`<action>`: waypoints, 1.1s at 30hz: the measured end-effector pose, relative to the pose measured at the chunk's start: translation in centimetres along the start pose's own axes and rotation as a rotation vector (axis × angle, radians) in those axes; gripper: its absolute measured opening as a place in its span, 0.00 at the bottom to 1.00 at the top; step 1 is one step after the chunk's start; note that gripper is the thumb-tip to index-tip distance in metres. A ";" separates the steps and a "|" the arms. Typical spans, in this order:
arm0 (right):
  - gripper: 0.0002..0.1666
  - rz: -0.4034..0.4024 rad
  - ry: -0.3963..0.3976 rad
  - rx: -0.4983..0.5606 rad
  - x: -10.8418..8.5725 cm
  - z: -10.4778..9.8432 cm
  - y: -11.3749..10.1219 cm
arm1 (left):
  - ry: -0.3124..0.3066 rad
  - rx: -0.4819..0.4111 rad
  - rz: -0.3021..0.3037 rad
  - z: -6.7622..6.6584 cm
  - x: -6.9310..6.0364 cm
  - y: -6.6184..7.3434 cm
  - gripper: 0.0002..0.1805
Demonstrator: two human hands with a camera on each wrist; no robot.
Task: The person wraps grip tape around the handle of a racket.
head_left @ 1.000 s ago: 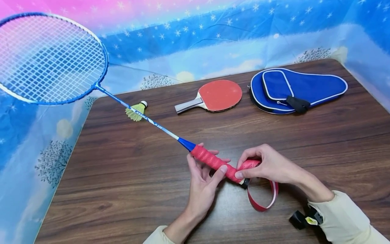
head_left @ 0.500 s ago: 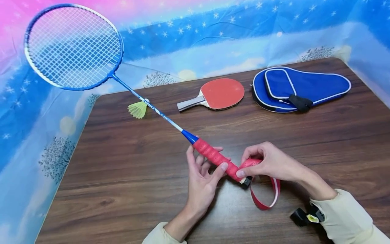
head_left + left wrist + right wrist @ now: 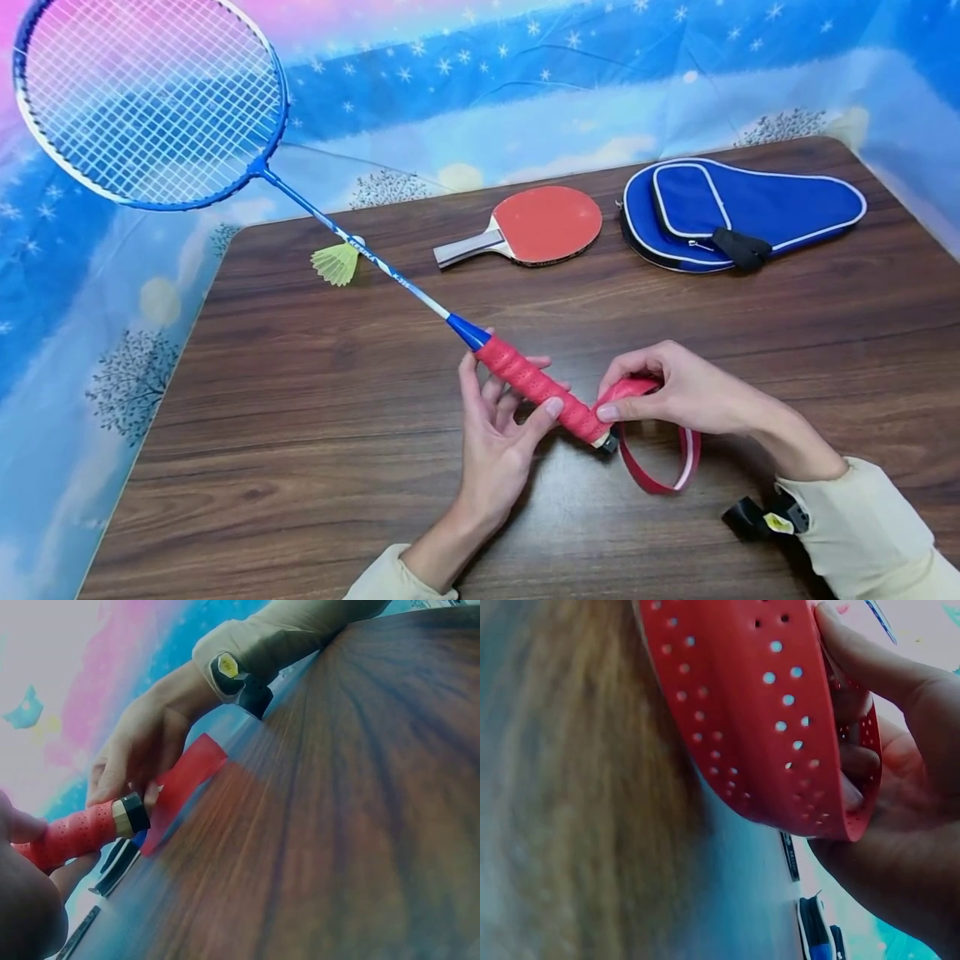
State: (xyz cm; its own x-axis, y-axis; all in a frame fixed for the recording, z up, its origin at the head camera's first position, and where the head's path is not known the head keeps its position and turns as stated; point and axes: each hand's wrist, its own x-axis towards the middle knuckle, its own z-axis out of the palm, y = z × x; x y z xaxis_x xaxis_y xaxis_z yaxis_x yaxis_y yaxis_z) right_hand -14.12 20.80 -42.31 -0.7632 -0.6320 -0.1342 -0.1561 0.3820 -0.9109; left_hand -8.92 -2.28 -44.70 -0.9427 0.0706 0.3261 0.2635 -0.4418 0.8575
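A blue-and-white badminton racket [image 3: 412,292] slants up to the left, its handle wrapped in red perforated grip tape [image 3: 525,379]. My left hand [image 3: 498,450] holds the wrapped handle, thumb on top and fingers beneath. Close to the black butt cap [image 3: 609,442], my right hand [image 3: 690,396] pinches the loose part of the tape between thumb and fingers. From there the tape hangs in a loop [image 3: 648,479] with a white-striped inner side. In the right wrist view the perforated tape [image 3: 757,720] curves past the fingers. A pale band of bare handle [image 3: 122,817] shows beside the cap in the left wrist view.
Behind the hands, a red table tennis paddle [image 3: 547,223] lies on the wooden table [image 3: 300,467]. To its right is a blue paddle case [image 3: 780,208]. A yellow shuttlecock [image 3: 337,262] lies partly behind the racket shaft. A printed snowflake cloth [image 3: 487,92] hangs behind the table.
The racket head swings right and up, then back left. My right hand shifts slightly right and up with the tape, drawing its loop along. The left hand keeps its hold on the handle.
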 end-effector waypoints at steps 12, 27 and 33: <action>0.10 0.002 0.011 -0.007 0.1 0.1 0.0 | 0.075 -0.114 -0.057 0.1 -0.1 0.3 0.47; 0.08 -0.004 0.024 -0.040 0.2 1.0 -0.2 | 0.066 -0.090 -0.028 0.0 -0.1 -0.2 0.50; 0.09 0.014 0.022 -0.060 0.4 1.2 -0.2 | 0.044 -0.034 -0.041 0.1 0.0 -0.2 0.48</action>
State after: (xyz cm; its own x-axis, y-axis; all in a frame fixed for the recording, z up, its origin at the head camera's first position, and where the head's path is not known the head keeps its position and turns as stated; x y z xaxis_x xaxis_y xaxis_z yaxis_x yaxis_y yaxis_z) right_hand -13.63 19.72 -42.68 -0.7789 -0.6118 -0.1379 -0.1819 0.4308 -0.8839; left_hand -8.94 -2.13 -44.79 -0.9609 0.0499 0.2722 0.2180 -0.4695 0.8556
